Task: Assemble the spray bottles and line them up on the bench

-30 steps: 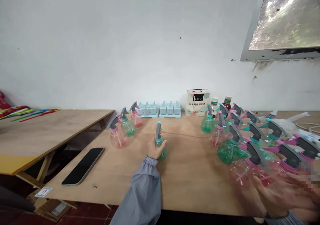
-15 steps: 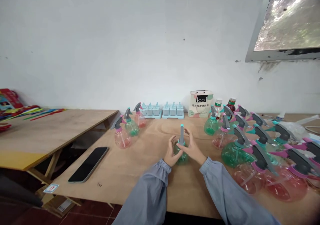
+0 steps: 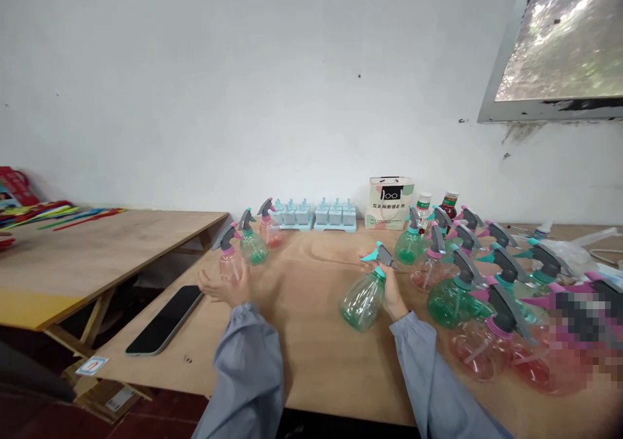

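My right hand [image 3: 390, 294] grips a green spray bottle [image 3: 363, 301] near its neck. The bottle leans, its grey trigger head with a turquoise nozzle pointing up and to the left. On the left, my left hand [image 3: 226, 289] has its fingers spread in front of a pink spray bottle [image 3: 230, 262], which stands on the table; whether the hand touches it I cannot tell. Just behind that one are a green spray bottle [image 3: 254, 247] and another pink spray bottle [image 3: 270, 232].
Several pink and green spray bottles [image 3: 452, 301] crowd the right side of the table [image 3: 311, 354]. A phone [image 3: 164, 320] lies at the left. Along the wall stand two pale blue popsicle moulds [image 3: 335, 217], a paper bag [image 3: 389, 205] and sauce bottles [image 3: 450, 202].
My left hand has left the middle bottle and moved left to the pink one. The middle green bottle, upright between both hands before, is now tilted in my right hand.
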Tool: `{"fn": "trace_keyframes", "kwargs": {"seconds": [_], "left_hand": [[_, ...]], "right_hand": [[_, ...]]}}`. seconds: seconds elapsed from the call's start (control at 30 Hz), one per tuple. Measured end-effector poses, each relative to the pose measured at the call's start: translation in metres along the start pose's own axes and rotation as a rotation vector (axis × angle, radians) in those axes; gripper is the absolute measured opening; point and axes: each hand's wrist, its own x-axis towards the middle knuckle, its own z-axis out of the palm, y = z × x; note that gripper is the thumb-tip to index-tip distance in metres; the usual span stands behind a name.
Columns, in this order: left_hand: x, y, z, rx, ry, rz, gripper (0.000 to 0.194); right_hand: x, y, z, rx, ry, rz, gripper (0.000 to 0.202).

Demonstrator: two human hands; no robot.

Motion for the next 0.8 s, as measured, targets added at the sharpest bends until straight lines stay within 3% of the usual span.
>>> {"fn": "trace_keyframes", "kwargs": {"seconds": [0.1, 0.17, 0.27, 0.37, 0.43, 0.63, 0.8], "left_hand": [[0.020, -0.018, -0.006, 0.191, -0.107, -0.131, 0.101], [0.025, -0.024, -0.006, 0.232, -0.227, -0.110, 0.087], [0.022, -0.022, -0.005, 0.351, -0.264, -0.106, 0.078], [0.003, -0.013, -0.001, 0.449, -0.280, -0.121, 0.078], [-0.017, -0.005, 0.004, 0.428, -0.349, -0.052, 0.074], [-0.081, 0.014, 0.031, 0.108, -0.559, 0.229, 0.073], [-0.101, 0.017, 0.035, 0.002, -0.710, 0.342, 0.075]], "right_hand": [[-0.001, -0.004, -0.002, 0.172, -0.076, 0.095, 0.040], [-0.001, -0.004, -0.003, 0.249, -0.119, 0.146, 0.039], [-0.003, -0.004, -0.005, 0.269, -0.145, 0.182, 0.040], [-0.007, -0.004, -0.004, 0.259, -0.170, 0.215, 0.040], [-0.009, -0.004, -0.004, 0.246, -0.204, 0.246, 0.040], [-0.009, -0.002, -0.002, 0.165, -0.269, 0.218, 0.045], [-0.012, -0.001, 0.001, -0.007, -0.248, 0.159, 0.049]]}}
